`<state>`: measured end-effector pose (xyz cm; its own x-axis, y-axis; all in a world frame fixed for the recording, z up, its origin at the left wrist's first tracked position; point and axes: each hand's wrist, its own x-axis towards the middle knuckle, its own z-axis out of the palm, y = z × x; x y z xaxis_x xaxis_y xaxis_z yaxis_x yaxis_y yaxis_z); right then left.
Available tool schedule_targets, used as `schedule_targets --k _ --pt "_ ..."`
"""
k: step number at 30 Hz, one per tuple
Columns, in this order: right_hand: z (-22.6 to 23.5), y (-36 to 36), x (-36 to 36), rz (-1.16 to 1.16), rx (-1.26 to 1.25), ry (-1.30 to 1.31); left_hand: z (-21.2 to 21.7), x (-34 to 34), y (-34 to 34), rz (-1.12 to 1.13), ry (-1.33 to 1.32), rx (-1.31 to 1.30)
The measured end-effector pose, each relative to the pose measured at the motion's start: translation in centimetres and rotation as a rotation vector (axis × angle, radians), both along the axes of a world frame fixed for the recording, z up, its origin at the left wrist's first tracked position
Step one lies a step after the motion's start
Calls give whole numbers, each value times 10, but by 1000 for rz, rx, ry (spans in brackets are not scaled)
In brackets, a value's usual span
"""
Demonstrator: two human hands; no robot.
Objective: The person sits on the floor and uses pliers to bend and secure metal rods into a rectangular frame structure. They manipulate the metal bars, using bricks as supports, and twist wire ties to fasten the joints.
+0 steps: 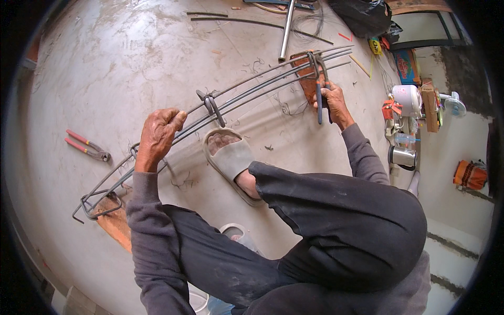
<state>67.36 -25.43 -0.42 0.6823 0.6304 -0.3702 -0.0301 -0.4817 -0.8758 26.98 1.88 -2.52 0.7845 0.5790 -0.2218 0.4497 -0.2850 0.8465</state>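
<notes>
Faded charcoal long sleeves (155,241) with ribbed cuffs (145,187), loose black trousers (341,220) with pale dusty smudges and a wide wavy hem (270,197), a light grey slip-on sandal (234,159) with broad strap, bare hands (160,131)

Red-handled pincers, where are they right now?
In the head view, the red-handled pincers lie on the floor, left of the left hand.

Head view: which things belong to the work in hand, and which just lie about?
In the work: rods, in the left hand; loops; blue pincers, in the right hand; blocks.
Lying about: black bag; fan; red pincers, perhaps spare.
</notes>
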Motion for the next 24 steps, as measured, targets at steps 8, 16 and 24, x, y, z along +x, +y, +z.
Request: schedule_targets --k 8,16,24 --pt "11 6 18 117 -68 1 1 1 -3 9 -24 -20" --pt "13 11 23 178 -69 2 -3 -5 -3 -2 -48 -15" --pt "11 6 32 240 -69 -10 2 -2 -4 5 -25 -60"
